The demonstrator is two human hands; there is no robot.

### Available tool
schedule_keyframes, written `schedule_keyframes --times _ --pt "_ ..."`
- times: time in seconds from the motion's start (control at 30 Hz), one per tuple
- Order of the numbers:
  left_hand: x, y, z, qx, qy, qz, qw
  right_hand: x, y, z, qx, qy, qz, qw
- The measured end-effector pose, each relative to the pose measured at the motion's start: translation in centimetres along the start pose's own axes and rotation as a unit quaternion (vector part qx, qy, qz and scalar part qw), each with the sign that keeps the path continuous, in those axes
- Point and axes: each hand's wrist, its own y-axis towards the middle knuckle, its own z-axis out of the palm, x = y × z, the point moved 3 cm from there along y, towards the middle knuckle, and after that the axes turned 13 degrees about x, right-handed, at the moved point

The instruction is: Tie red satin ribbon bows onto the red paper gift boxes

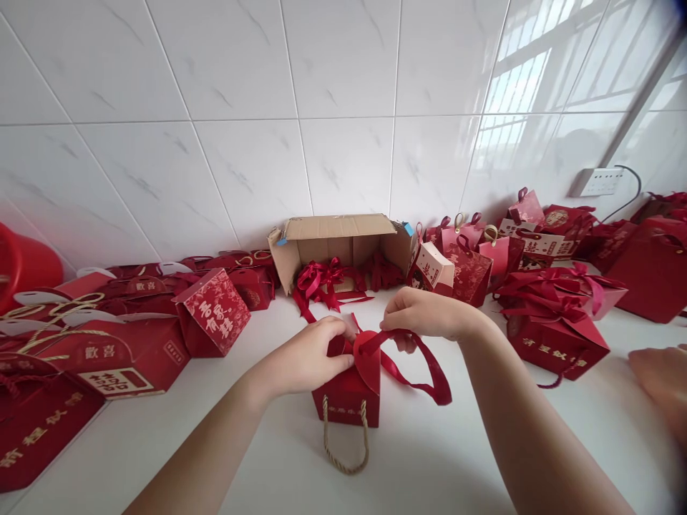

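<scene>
A small red gift box (348, 400) with gold lettering stands in front of me, its twisted gold rope handle (346, 468) hanging down the near side. Its rounded top flap (368, 379) is threaded with a dark red ribbon (437, 375). My left hand (322, 354) is closed at the box's top left, thumb against the flap's edge. Behind the flap on the right, my right hand (416, 315) pinches the ribbon, whose long loop falls beside the box onto the white table.
An open cardboard carton (338, 227) with red ribbons (322, 275) lies against the tiled wall. Red gift boxes (129, 350) crowd the left, and ribboned boxes (558, 343) the right. Another person's hand (663, 379) rests at the right edge. A power strip (597, 182) is behind.
</scene>
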Motion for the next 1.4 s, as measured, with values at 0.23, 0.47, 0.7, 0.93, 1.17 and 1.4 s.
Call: schedule_keyframes --times 0.23,0.47,0.7,0.93,1.17,1.4 --pt "-0.2 0.4 0.1 -0.008 -0.053 0.013 0.998 0.3 0.6 0.6 0.013 0.001 0.013 1.0" --pt "-0.3 0.4 -0.1 -0.026 -0.043 -0.004 0.999 -0.1 0.4 0.6 0.024 -0.119 0.076 0.99" --pt "-0.3 0.5 0.2 -0.01 -0.055 0.003 0.998 -0.4 0.3 0.3 0.0 -0.172 0.092 0.981" --pt "-0.2 0.6 0.0 -0.014 -0.035 0.01 0.999 0.3 0.0 0.6 -0.025 -0.212 0.101 0.972" --pt "-1.1 0.1 -0.6 -0.105 -0.005 0.053 0.993 0.8 0.9 0.8 -0.067 -0.129 -0.073 0.987" --pt "-2.7 -1.0 -1.2 -0.235 -0.033 0.119 0.964 1.8 1.4 1.6 -0.068 -0.071 -0.137 0.986"
